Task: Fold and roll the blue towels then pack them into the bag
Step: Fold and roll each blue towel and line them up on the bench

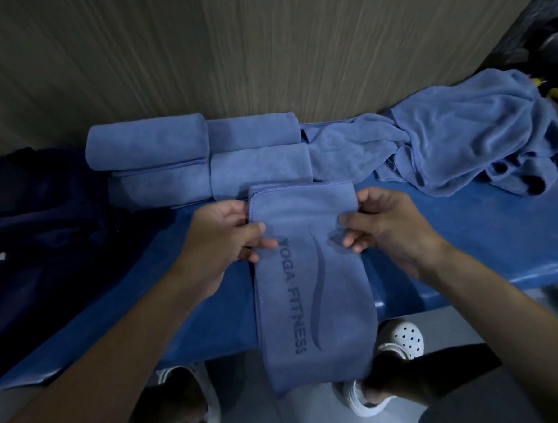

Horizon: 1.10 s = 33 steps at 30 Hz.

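Note:
A blue towel (310, 274) folded into a long strip, printed "YOGA FITNESS", lies across the blue table (466, 234) and hangs over its near edge. Its far end is turned over. My left hand (227, 240) pinches the strip's left edge near that end. My right hand (378, 225) pinches the right edge opposite. Several rolled blue towels (204, 160) are stacked just behind, against the wall. A dark navy bag (45, 217) lies at the left on the table.
A heap of loose blue towels (461, 137) lies at the back right of the table. A wood-grain wall (262, 50) rises right behind. Below the table's near edge are my feet in white clogs (397, 341).

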{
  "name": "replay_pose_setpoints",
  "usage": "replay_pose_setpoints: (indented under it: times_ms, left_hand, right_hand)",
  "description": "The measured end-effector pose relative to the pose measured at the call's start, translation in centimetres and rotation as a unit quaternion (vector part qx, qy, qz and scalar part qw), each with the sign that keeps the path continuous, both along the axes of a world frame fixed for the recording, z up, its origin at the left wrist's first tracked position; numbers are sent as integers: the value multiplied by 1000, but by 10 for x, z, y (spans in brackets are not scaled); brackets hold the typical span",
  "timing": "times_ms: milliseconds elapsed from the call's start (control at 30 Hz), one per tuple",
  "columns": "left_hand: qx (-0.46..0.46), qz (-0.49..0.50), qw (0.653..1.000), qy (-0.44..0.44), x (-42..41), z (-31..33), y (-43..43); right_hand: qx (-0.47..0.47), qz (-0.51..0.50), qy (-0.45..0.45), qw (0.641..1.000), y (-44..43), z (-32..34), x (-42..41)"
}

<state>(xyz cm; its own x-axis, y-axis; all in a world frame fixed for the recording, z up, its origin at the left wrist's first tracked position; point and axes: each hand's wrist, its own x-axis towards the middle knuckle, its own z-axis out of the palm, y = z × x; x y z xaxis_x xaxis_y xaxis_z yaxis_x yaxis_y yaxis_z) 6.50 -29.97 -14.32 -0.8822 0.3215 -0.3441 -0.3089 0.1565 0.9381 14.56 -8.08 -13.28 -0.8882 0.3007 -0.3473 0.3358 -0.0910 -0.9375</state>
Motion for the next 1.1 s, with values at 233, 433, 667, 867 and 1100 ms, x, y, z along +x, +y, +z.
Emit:
replay_pose_setpoints:
  times_ms: [233, 433, 667, 867, 1100]
  left_hand:
    - [38, 21, 997, 65, -4, -4, 4]
    - [11, -60, 974, 220, -5, -16, -2]
    - [-95, -184, 910, 359, -2, -16, -17]
    - [-216, -259, 846, 412, -1, -20, -22]
    - [-263, -295, 806, 441, -2, -18, -25]
  right_hand:
    - [6, 21, 33, 999, 4, -6, -5]
    - [75, 37, 113, 990, 4, -13, -5]
    - [386, 164, 245, 874, 17, -23, 4]
    - [589, 222, 215, 746, 21, -28, 19]
    - [587, 242, 206, 744, 24, -25, 26]
